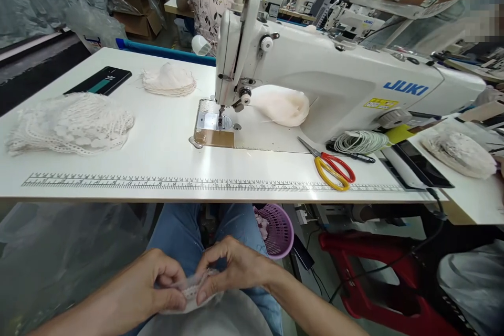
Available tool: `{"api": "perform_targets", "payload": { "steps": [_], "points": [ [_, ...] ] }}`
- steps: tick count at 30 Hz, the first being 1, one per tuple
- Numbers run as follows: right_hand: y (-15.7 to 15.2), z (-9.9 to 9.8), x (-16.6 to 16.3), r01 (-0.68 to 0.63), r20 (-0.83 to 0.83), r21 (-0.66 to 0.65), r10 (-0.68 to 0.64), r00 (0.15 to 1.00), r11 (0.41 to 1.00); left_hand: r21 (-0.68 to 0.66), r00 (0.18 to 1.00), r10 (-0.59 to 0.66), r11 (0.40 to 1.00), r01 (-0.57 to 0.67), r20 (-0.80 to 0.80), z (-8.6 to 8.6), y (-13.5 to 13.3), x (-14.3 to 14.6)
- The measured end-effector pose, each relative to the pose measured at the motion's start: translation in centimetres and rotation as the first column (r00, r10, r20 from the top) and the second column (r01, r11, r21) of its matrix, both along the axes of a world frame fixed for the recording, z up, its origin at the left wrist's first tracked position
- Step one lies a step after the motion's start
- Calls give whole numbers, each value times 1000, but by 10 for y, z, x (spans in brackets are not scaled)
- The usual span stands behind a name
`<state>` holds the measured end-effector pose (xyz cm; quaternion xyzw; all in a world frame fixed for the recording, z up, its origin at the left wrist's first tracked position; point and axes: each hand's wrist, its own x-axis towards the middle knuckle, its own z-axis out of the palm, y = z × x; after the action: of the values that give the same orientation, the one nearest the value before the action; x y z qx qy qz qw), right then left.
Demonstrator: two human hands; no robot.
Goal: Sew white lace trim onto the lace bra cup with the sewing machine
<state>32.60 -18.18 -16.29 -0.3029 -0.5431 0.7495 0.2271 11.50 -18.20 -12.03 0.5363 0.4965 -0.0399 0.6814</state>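
Above my lap, below the table edge, my left hand (163, 283) and my right hand (226, 268) pinch a small piece of white lace fabric (191, 294) between thumbs and fingers. The fingers cover part of the piece. A pale rounded surface (212, 320) lies beneath it on my knees. In front stands a white sewing machine (334, 68), its needle and presser foot (221, 115) over the metal plate. A pile of white lace pieces (73, 123) lies on the table at the left, and a stack of cream fabric pieces (169, 80) is farther back.
Scissors (333, 168) with red and yellow handles lie near the table's front edge by a printed ruler (189, 184). Cream fabric (285, 107) sits under the machine arm. A dark phone (100, 81) lies at back left. Below are a purple basket (281, 231) and a red stool (378, 278).
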Motion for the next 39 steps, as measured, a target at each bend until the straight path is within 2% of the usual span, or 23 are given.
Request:
{"api": "perform_targets", "payload": {
  "steps": [5,9,14,21,27,31,36,39],
  "points": [
    [4,3,10,42,19,3,-42,999,999,-40,998,37,999,-35,48,-3,1,-6],
    [7,3,21,12,46,-106,-8,999,994,-58,997,27,998,-23,75,-5,1,-12],
    [4,-6,24,79,71,-233,-64,995,969,-98,992,48,995,-37,113,-5,2,-13],
    [2,-15,31,131,111,-277,-104,988,952,-13,997,18,1000,-17,76,1,3,-14],
    [3,-14,29,139,113,-308,-109,988,941,-41,974,-22,999,32,225,-2,5,-19],
    [3,-12,25,166,138,-307,-128,982,937,-6,965,-6,1000,8,261,-7,3,-19],
    [4,-7,25,186,163,-299,-142,976,936,78,983,58,994,-73,175,-12,-2,-12],
    [5,-4,25,189,172,-294,-142,975,937,45,981,53,997,-63,188,-10,0,-11]
  ]
}}
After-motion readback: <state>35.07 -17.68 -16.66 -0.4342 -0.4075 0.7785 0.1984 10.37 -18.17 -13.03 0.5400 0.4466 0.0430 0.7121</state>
